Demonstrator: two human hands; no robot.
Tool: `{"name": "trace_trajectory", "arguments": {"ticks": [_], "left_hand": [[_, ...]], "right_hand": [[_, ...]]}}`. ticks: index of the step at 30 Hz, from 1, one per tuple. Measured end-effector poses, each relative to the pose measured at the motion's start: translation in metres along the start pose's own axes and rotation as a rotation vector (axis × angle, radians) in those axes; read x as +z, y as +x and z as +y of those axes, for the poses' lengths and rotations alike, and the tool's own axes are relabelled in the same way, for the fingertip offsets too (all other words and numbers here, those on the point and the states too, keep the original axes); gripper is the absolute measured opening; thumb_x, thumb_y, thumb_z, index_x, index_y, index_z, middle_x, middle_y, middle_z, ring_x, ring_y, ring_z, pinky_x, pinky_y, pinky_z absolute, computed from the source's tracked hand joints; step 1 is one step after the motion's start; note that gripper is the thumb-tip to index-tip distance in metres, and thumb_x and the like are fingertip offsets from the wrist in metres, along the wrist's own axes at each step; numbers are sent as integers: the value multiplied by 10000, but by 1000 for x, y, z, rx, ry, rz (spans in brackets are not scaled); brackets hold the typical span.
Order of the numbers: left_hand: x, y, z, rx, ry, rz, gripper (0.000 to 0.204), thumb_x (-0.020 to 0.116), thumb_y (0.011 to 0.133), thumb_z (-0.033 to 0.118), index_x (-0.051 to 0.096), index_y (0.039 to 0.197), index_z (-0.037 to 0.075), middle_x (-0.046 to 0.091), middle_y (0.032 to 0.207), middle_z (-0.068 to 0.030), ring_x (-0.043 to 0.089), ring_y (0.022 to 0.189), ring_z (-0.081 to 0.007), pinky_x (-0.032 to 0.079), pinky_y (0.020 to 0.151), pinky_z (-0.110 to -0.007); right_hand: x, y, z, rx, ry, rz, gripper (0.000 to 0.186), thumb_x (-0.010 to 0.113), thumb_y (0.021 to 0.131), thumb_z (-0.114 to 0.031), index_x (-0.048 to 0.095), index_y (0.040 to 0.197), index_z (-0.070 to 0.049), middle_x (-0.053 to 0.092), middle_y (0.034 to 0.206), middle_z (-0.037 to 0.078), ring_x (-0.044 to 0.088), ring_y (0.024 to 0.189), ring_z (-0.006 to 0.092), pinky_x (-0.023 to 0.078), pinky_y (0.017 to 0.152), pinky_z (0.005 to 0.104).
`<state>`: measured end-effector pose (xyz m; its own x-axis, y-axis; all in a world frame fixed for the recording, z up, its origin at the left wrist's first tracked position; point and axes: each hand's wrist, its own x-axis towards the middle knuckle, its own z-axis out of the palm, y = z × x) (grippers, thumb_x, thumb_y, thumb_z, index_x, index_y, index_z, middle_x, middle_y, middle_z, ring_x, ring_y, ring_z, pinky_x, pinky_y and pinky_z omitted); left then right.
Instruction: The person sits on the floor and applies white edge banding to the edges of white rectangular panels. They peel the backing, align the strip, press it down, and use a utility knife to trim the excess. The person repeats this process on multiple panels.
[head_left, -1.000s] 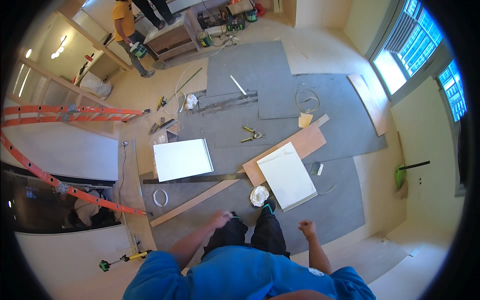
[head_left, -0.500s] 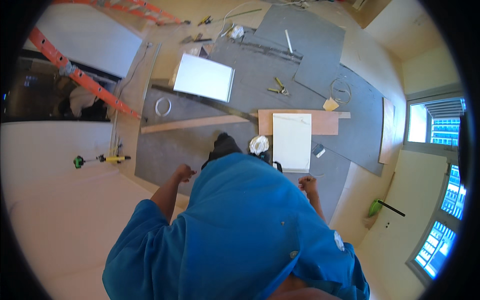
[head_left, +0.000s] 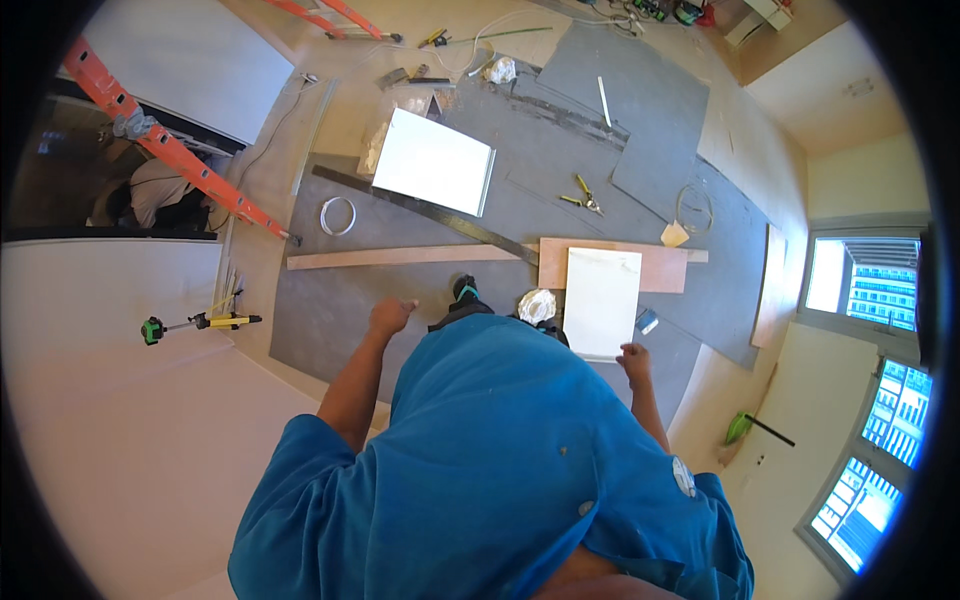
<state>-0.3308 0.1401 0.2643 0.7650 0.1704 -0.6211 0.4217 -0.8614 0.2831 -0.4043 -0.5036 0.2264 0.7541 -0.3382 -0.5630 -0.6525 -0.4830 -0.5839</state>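
1. Left hand (head_left: 390,317): fingers loosely bent, nothing seen in them; whether the tips meet cannot be told. Located left of the dark shoe (head_left: 465,289), over the grey floor sheet (head_left: 325,290).
2. Right hand (head_left: 634,361): fingers curled, small in view; cannot tell if apart or together, or if they touch the panel. Nothing visible held.
3. White panel (head_left: 603,303): beside the right hand, its lower right corner nearest. Upper part overlaps a reddish-brown board (head_left: 660,268).
4. White crumpled bundle (head_left: 537,306): just left of that panel, near the feet.
5. Small block (head_left: 647,321): just right of the panel.
6. Thin wooden strip (head_left: 400,257): runs across the sheet, ahead of the left hand.
7. Second white panel (head_left: 433,162): farther off, dark strip (head_left: 450,221) along its near edge; white ring (head_left: 338,215) to the left.
8. Yellow-handled snips (head_left: 582,197): between the panels and the wire coil (head_left: 694,208).
9. Orange ladder (head_left: 185,160): far left.
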Motion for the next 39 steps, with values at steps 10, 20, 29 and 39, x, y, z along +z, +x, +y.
{"name": "trace_trajectory", "arguments": {"ticks": [10,20,29,39], "left_hand": [[-25,44,-109,-341,-675,-214,199,667,958,221,662,917,27,650,731,-116,606,553,-208,489,476,-366],[-5,74,-64,-186,-768,-247,63,630,923,101,600,960,59,578,667,-54,516,495,-159,397,415,-353],[39,189,-81,996,374,-380,375,761,716,224,751,1040,36,714,1125,-254,594,1221,-404,347,1191,-478],[-131,259,90,295,-87,-301,157,618,886,31,671,1034,13,675,767,-139,643,605,-268,510,538,-432]], "right_hand": [[76,-80,-127,20,-20,-214,118,783,804,-41,730,888,22,698,733,85,644,586,153,534,546,300],[55,-72,-135,317,101,-101,211,651,983,-200,696,1058,-9,716,794,100,589,557,132,486,468,290],[125,-9,21,119,-412,-65,221,695,899,-280,786,994,-103,747,960,123,695,921,269,552,807,468],[128,194,-104,-46,-596,-536,422,826,734,-297,766,1136,-184,767,1018,44,709,999,266,580,874,427]]}}
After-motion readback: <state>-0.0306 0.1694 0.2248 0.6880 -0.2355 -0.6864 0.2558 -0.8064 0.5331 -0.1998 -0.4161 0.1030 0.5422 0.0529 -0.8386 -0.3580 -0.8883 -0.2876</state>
